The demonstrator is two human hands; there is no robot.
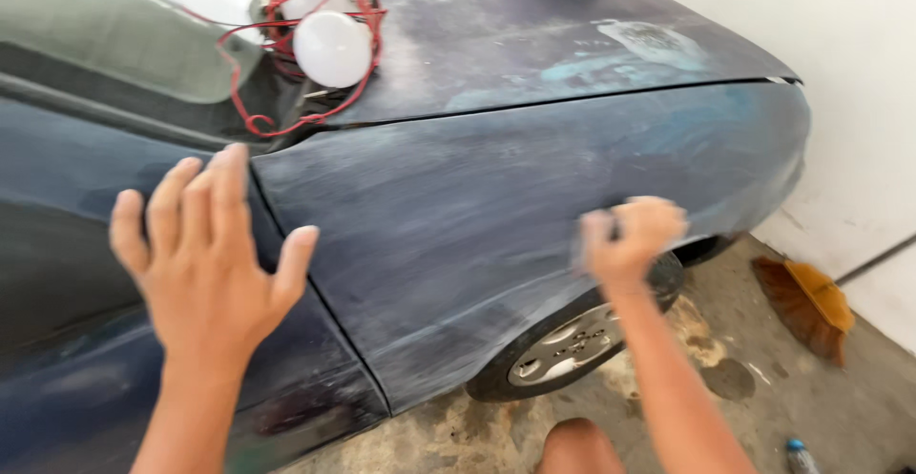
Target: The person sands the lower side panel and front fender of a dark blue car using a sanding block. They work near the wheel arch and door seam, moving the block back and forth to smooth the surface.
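I see a dark blue car fender (458, 245), its paint sanded dull and chalky, with pale swirls and greenish patches toward the nose at 2 o'clock. My right hand (630, 240) is curled into a fist against the fender just above the wheel arch; it is blurred, and I cannot tell whether anything is pinched inside it. My left hand (205, 255) is spread flat, fingers splayed, at 9 o'clock over the seam where the fender meets the glossier door (76, 340). The fender lies directly under both hands, right hand touching it. Below, at 5 o'clock from the fist, sits a tyre with a silver alloy wheel (563, 345). On the scuffed hood (534, 35) at 12 o'clock, a round white lamp (332, 49) rests tangled in red wire (250, 121). A brown broom (801, 307) lies on the stained concrete floor (840, 407) at 4 o'clock.
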